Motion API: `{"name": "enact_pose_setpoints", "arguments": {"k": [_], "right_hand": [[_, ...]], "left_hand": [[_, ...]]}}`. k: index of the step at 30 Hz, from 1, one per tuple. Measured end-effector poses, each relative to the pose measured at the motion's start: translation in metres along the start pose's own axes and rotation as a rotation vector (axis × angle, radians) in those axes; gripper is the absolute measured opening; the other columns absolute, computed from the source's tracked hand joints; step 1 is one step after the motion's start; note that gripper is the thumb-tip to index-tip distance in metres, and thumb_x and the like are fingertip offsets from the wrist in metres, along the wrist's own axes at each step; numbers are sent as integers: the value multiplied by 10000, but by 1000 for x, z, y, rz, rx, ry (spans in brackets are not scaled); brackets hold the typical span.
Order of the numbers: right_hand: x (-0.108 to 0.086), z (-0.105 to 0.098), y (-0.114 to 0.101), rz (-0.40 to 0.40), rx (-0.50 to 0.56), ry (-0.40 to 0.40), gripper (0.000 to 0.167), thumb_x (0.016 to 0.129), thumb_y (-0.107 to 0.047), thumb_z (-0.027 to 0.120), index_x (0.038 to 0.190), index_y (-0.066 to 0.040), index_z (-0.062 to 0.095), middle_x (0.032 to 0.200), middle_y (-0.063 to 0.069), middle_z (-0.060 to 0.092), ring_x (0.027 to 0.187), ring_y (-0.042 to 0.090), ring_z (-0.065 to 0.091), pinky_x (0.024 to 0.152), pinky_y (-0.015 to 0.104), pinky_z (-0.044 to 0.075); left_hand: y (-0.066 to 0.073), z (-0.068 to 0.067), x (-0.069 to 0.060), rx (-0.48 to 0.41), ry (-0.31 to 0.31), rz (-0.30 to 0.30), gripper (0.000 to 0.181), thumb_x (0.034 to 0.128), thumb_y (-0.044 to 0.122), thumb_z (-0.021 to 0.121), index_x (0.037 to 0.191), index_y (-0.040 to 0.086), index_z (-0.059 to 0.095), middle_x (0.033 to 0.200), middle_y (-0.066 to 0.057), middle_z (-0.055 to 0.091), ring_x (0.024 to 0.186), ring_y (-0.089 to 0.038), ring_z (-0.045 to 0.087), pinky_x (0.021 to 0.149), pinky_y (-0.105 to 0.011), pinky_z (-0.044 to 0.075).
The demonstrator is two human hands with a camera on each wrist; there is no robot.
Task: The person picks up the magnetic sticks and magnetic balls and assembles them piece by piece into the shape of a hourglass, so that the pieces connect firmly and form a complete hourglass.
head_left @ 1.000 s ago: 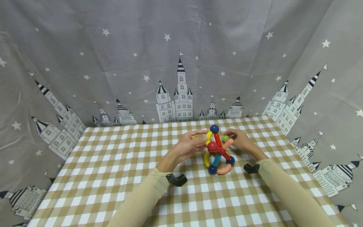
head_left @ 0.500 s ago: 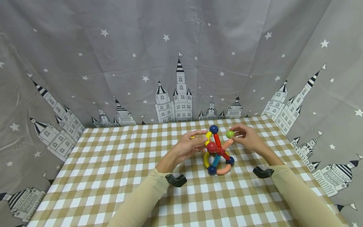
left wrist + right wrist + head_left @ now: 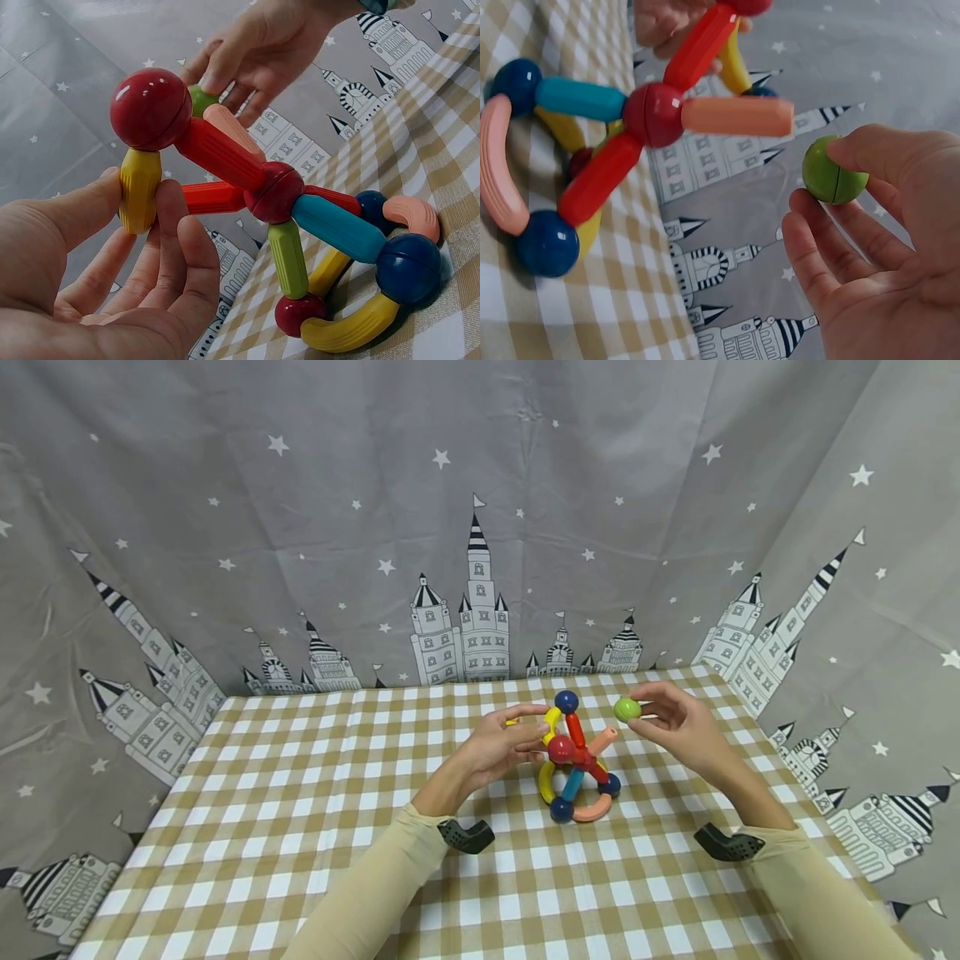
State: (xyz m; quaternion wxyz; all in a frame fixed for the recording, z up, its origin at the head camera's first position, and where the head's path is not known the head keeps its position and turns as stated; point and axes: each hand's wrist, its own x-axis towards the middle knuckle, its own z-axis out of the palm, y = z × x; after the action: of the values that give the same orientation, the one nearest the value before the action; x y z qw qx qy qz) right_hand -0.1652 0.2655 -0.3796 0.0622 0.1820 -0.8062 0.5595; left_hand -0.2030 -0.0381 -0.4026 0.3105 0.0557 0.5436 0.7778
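A frame of magnetic sticks and balls stands on the cloth, joined at a central red ball (image 3: 274,192). My left hand (image 3: 491,747) pinches its upper yellow curved stick (image 3: 140,191) between thumb and fingers, just below a red ball (image 3: 150,109). On the other side, my right hand (image 3: 693,735) holds a green ball (image 3: 834,171) between thumb and fingertips, off the table. A peach stick (image 3: 737,116) juts from the central ball toward the green ball, its free end apart from it. Blue balls (image 3: 409,268) and curved sticks form the base.
A brown-and-white checked cloth (image 3: 300,827) covers the table. Behind and at the sides hangs a grey curtain (image 3: 337,485) printed with castles and stars. A yellow piece (image 3: 512,722) shows partly behind my left hand.
My right hand has moved right and slightly up with the green ball, away from the frame's peach stick. My left hand and the frame stay in place.
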Motion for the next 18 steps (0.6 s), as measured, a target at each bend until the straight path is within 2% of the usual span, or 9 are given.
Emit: {"name": "enact_pose_setpoints", "arguments": {"k": [5,9,18], "right_hand": [[-8,6,-7,-18,43,-1,363,917,50,732,1251,58,590,1189,59,664,1038,148,694,871,253,573],[-11,11,-9,-42,61,-6,372,908,76,728,1252,68,585,1180,84,670,1037,151,693,880,264,573],[-15,16,-8,-48,41,-6,356,924,48,724,1258,37,602,1195,84,688,1024,147,694,883,257,570]], "left_hand": [[0,0,0,1,8,-6,420,991,98,688,1402,84,600,1033,-75,707,840,-184,696,790,-310,576],[0,0,0,6,10,-5,413,991,100,690,1396,88,605,1053,-82,718,857,-192,696,788,-310,574],[-1,0,0,4,11,-8,418,986,110,702,1393,96,609,1068,-84,729,873,-199,702,783,-310,579]]}}
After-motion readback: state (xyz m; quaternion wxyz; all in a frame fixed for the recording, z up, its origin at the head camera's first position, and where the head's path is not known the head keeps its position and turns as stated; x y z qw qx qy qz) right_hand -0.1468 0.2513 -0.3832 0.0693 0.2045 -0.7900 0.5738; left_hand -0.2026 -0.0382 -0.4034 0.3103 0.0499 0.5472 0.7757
